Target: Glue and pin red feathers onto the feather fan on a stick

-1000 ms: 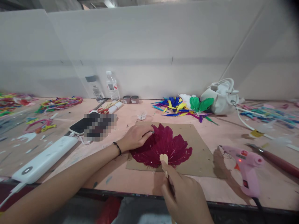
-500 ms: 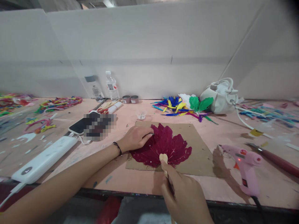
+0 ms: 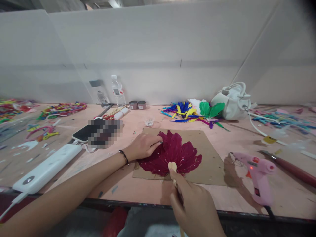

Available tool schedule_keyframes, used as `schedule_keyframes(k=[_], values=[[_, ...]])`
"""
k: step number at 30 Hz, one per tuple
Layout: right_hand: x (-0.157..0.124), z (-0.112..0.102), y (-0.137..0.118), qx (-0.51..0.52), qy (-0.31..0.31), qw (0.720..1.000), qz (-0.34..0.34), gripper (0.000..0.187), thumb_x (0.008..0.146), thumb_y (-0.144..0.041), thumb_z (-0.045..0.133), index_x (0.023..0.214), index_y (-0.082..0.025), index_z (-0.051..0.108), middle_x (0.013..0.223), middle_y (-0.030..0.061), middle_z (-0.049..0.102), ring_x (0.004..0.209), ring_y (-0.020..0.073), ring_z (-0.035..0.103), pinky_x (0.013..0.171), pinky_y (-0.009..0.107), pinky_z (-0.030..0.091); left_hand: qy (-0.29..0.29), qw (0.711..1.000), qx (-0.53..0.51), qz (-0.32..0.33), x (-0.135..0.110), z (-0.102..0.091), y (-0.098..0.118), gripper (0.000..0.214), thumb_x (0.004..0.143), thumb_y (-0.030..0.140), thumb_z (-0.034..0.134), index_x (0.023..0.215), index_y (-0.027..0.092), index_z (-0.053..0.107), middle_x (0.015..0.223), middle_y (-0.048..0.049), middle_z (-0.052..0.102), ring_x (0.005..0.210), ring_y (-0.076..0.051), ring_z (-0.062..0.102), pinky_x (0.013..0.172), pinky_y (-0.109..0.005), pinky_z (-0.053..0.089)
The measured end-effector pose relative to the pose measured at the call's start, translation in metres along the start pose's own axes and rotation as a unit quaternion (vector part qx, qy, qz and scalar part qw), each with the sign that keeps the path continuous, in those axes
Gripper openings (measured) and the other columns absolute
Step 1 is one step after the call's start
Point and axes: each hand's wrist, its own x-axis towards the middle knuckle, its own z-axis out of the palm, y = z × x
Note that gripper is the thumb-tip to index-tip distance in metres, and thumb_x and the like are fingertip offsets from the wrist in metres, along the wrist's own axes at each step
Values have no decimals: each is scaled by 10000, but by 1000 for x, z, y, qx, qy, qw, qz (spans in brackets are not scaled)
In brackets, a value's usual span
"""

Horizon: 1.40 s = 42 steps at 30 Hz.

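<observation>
A fan of magenta feathers (image 3: 181, 148) lies spread on a brown cardboard sheet (image 3: 209, 168). My right hand (image 3: 194, 200) grips a wooden stick (image 3: 172, 166), its pale, broad, rounded end touching the base of the fan. The stick's lower end shows below my palm. My left hand (image 3: 145, 145) lies over the upper left edge of the feathers, fingers curled together with thumb and forefinger closed. A small dark tip shows at those fingertips, but I cannot make out what it is. Small white specks dot the feathers.
A pink glue gun (image 3: 256, 174) with a lit red light lies right, beside a red-handled knife (image 3: 293, 169). Coloured feathers (image 3: 185, 112) and a white bag (image 3: 232, 105) sit at the back. A phone (image 3: 87, 131), white power strip (image 3: 46, 168) and bottles (image 3: 118, 92) are left.
Both hands stay in the same places, with the wooden stick still against the base of the feathers. The whole view has shifted very slightly.
</observation>
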Motion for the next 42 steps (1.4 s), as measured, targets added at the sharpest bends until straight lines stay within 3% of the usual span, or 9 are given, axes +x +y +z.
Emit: schedule_keyframes(k=[13,19,32,42], values=[[0,1,0,-6,-8,1000,7,576,862,-148,460,1419,-129,603,674,24,731,515,226,686,484,285,333,2,1000,4,6,2,-1,2,269,1055,334,461,1093,242,711,917,-60,753,859,-219,703,791,-323,497],[-2,2,2,-1,-30,999,12,607,874,-144,472,1476,-143,550,744,26,749,575,221,708,510,276,360,-10,1000,-3,1,3,-5,4,280,1057,340,452,1093,239,710,925,-60,750,866,-218,701,798,-319,500],[2,-1,-2,-5,8,1000,-6,569,883,-152,423,1421,-86,599,696,35,747,511,219,691,479,294,346,-30,1000,-1,-2,5,-8,7,263,1049,312,456,1107,240,703,937,-58,753,875,-222,702,792,-318,498],[1,-1,-3,1,1,1000,-2,585,874,-140,426,1433,-86,592,724,45,754,531,218,695,485,289,352,-21,1000,-20,-9,5,-9,6,253,1047,311,462,1102,246,701,968,-53,757,910,-226,708,815,-327,512]])
